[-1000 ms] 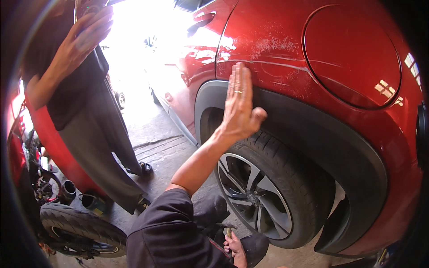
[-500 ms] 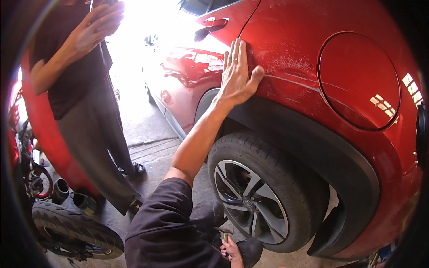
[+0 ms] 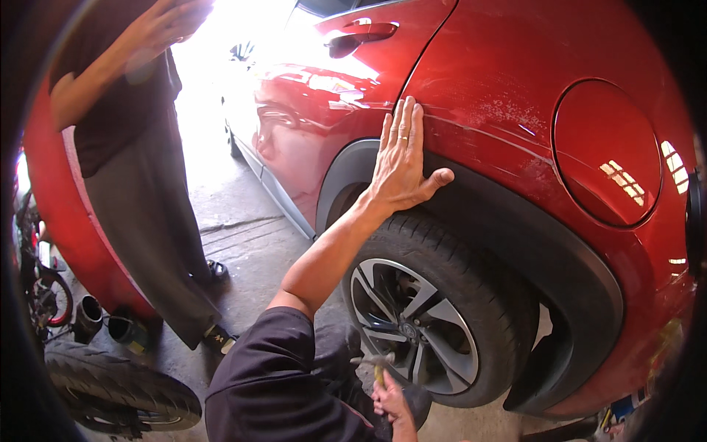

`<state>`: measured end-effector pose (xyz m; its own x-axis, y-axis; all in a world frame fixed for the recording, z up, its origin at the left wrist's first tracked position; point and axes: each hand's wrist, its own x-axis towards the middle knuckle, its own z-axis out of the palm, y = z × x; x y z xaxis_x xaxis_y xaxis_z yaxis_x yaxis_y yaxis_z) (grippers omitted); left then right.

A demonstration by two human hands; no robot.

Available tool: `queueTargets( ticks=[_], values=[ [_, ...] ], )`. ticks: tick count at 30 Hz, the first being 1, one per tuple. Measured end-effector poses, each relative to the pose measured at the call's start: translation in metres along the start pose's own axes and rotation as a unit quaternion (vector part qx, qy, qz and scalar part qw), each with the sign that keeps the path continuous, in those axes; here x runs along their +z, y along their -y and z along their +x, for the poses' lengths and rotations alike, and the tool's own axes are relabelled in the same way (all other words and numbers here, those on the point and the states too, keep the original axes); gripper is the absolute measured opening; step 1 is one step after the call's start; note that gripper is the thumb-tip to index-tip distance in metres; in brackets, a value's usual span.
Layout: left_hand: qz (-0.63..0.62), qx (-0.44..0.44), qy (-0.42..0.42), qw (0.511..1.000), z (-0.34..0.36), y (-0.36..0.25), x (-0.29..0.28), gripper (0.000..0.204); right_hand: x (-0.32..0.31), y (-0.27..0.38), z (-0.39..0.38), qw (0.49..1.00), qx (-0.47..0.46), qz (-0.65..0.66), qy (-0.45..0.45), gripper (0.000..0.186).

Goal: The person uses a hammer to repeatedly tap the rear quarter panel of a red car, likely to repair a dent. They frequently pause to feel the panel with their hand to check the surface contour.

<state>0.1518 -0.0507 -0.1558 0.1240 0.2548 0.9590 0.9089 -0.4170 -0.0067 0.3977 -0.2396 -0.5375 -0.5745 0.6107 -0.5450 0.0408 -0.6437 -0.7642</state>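
The back of my left hand (image 3: 401, 162) faces me, fingers stretched upward and thumb out to the right. It lies flat against the red car's rear side panel (image 3: 482, 96), just above the black wheel arch trim (image 3: 515, 199) and beside the door seam. A ring shows on one finger. Pale scuffs and a long scratch (image 3: 508, 144) run across the panel right of this hand. Low down, my right hand (image 3: 392, 401) is closed around the yellowish handle of a small hammer (image 3: 380, 361), its head up in front of the wheel (image 3: 416, 320).
A round fuel flap (image 3: 607, 151) sits right of the scratch, and a door handle (image 3: 361, 37) up left. Another person in dark clothes (image 3: 140, 177) stands at the left with an arm raised. Nearby are a loose tyre (image 3: 121, 387), dark buckets (image 3: 127, 333) and a motorcycle (image 3: 48, 295).
My left hand has slid down the panel to the edge of the wheel arch. My right hand has raised the hammer a little. The view has shifted slightly.
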Motion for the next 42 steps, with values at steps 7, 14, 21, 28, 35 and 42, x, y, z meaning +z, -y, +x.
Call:
queueTargets(
  ticks=[7,14,21,28,35,42],
  values=[
    [-0.034,0.025,0.008,0.999,-0.030,0.009,0.005,0.120,0.069,0.139,-0.062,0.853,-0.428,-0.246,-0.168,0.058],
    [-0.050,0.035,-0.038,0.997,0.003,0.007,0.003,0.112,0.109,0.266,-0.175,0.475,-0.615,-0.478,-0.408,0.058],
    [-0.068,0.033,-0.150,0.986,0.088,-0.010,0.010,0.110,0.155,0.381,-0.231,0.171,-0.637,-0.571,-0.489,0.049],
    [-0.097,0.054,-0.105,0.988,0.035,-0.012,0.012,0.112,0.160,0.424,-0.250,0.037,-0.606,-0.620,-0.497,0.048],
    [-0.102,0.041,-0.062,0.992,-0.011,-0.007,0.020,0.112,0.160,0.430,-0.215,0.138,-0.572,-0.665,-0.460,0.069],
    [-0.092,0.035,-0.066,0.993,-0.021,-0.008,0.024,0.108,0.175,0.441,-0.200,0.091,-0.553,-0.731,-0.389,0.085]
  ],
)
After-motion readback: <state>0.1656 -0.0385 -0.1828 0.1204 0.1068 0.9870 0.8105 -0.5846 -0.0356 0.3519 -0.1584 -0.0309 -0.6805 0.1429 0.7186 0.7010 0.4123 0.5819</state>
